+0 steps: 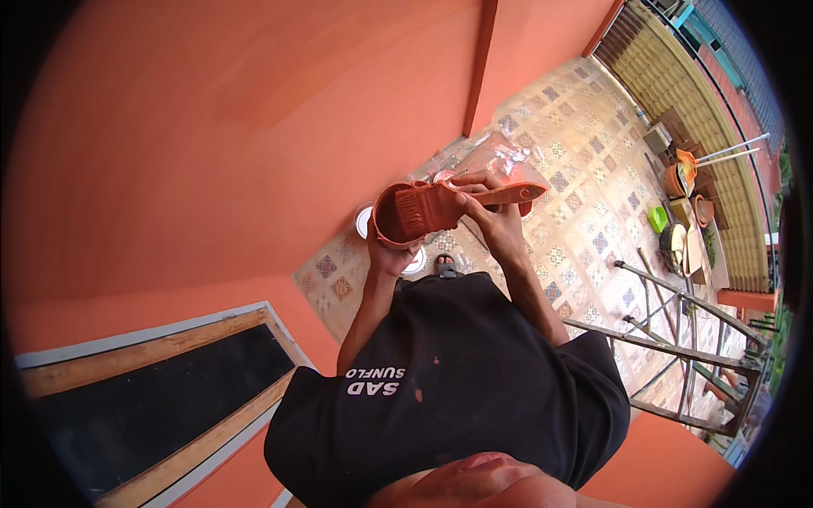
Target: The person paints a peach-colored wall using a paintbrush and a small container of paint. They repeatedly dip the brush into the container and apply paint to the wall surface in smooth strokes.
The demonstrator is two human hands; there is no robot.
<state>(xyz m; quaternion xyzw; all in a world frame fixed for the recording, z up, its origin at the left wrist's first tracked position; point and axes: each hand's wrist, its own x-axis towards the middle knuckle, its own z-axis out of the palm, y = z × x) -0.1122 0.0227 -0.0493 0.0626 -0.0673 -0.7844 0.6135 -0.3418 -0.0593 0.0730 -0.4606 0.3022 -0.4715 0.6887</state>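
My left hand (394, 257) holds a paint-coated round pot (385, 219) from below, tilted so that its dark inside faces me. In my right hand (498, 225) is a wide flat paintbrush (438, 206), gripped by its handle. Its bristles, thick with orange-red paint, lie over the pot's mouth, and the handle points to the right. Paint covers the brush nearly all over. An orange-red piece shows behind my right hand; what it belongs to is unclear. How much paint is in the pot cannot be made out.
A coral-painted wall (254, 159) rises at left, with a wood-framed dark panel (171, 387) lower down. White round containers (416, 261) and a plastic sheet (495, 155) rest on the patterned tile floor (559, 254). At right are a ladder (660, 349), a green basket (657, 219), pots and another person.
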